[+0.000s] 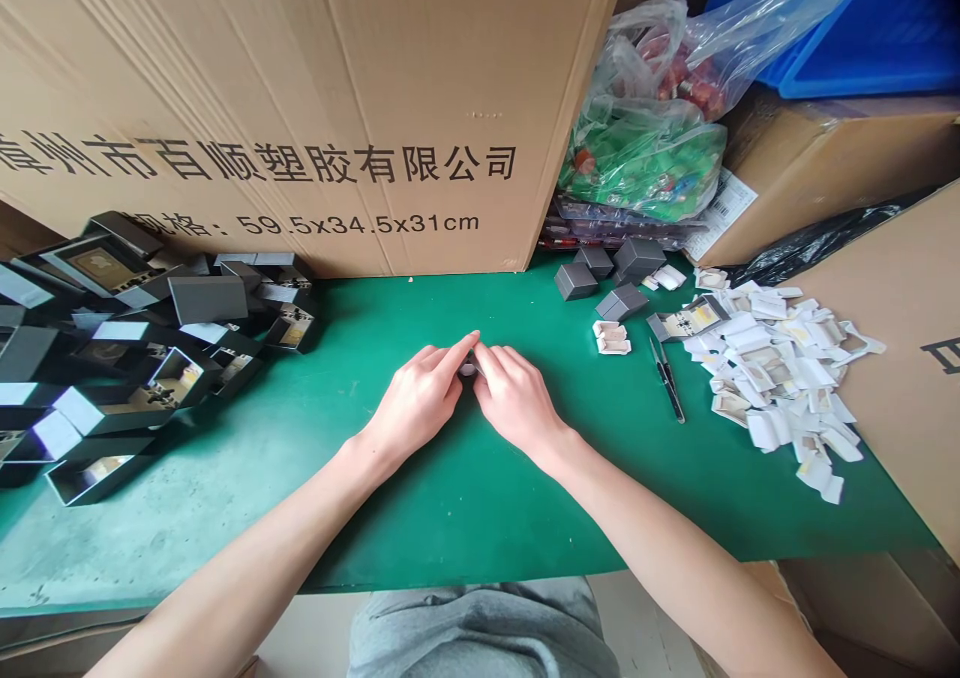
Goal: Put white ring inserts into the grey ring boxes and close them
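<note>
Your forearms angle inward so left hand and right hand meet around a small dark piece over the worktop, likely steadying it; whether they clamp it, I cannot tell. Tweezers lie rightward, presumably for easy reach.

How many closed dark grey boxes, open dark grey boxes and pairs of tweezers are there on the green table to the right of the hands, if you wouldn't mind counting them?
Closed dark grey boxes: 4
Open dark grey box: 1
Pair of tweezers: 1
Total: 6
</note>
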Tool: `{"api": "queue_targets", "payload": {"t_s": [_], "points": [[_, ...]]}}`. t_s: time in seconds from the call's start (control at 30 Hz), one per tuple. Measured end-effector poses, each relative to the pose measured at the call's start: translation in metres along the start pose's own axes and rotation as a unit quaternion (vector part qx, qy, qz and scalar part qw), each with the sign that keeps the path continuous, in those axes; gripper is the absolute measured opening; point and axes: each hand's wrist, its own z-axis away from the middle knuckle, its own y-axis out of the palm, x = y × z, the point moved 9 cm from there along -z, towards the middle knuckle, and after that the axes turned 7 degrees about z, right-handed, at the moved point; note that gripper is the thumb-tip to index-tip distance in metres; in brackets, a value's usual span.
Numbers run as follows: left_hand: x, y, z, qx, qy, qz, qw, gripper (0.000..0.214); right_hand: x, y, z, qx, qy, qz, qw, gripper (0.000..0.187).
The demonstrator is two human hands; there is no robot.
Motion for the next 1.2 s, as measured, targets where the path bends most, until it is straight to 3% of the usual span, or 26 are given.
{"api": "queue_targets", "payload": {"t_s": [0.53, 0.77, 0.93, 1.03, 1.13, 1.2], "points": [[0.0, -0.002, -0.001, -0.005, 0.001, 0.031, 1.0, 0.058, -0.004, 0.002, 0.0, -0.006, 0.011, -0.024, 1.0, 0.038], [0.001, 0.0, 0.001, -0.006, -0.003, 0.031, 1.0, 0.059, -0.009, 0.005, -0.001, -0.002, 0.028, -0.075, 0.997, 0.041], [0.0, -0.005, -0.002, 0.002, -0.001, 0.022, 1.0, 0.058, -0.014, 0.002, -0.002, 0.006, 0.033, -0.173, 0.984, 0.05], [0.01, -0.017, -0.007, -0.013, -0.037, 0.001, 0.999, 0.054, -0.022, -0.008, -0.003, 0.001, 0.034, -0.207, 0.978, 0.06], [0.024, -0.033, -0.009, -0.043, -0.092, 0.016, 0.995, 0.042, -0.049, -0.029, -0.003, -0.068, 0.074, -0.165, 0.981, 0.046], [0.039, -0.04, -0.008, -0.056, -0.165, 0.064, 0.983, 0.03, -0.073, -0.041, -0.001, -0.105, 0.112, -0.097, 0.983, 0.036]]}}
